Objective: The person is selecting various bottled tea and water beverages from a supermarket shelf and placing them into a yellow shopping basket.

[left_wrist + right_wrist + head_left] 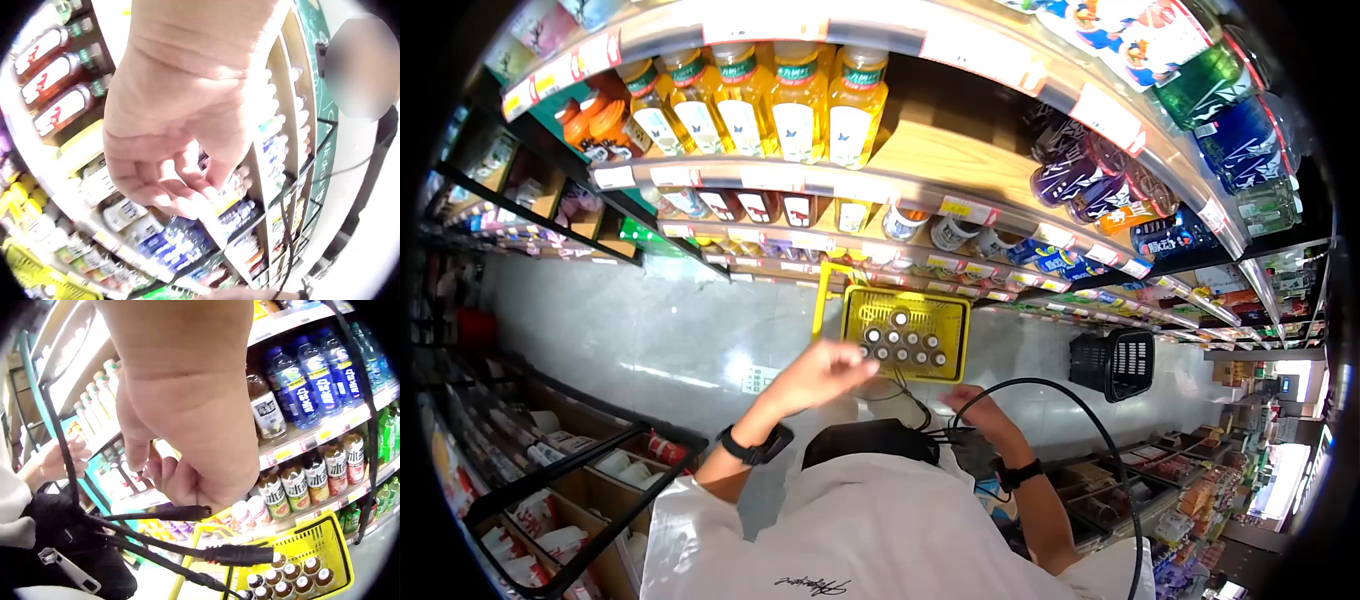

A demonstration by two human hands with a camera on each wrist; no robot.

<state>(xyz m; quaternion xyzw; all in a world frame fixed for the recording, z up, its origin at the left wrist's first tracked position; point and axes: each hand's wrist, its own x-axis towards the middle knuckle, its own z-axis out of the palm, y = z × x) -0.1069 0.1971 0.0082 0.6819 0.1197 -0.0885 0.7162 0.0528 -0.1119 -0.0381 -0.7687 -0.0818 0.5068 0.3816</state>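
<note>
My left hand (825, 375) hangs in front of my body with its fingers loosely bent, and overlaps the near left side of a yellow shopping basket (900, 301) in the head view. In the left wrist view nothing shows in its grasp. My right hand (985, 412) hovers to the right of the basket, fingers loosely curled, close by a black cable (169, 514) that passes below it in the right wrist view. Several dark bottles with white caps (304, 582) stand upright in the basket, which sits on the floor before the shelves.
Shelves ahead carry yellow juice bottles (798, 105), with bare wooden board (945, 150) beside them, and purple drink bottles (1068, 185) to the right. A black basket (1112, 363) stands on the grey floor (650, 320). Product bins (590, 480) line the aisle behind me.
</note>
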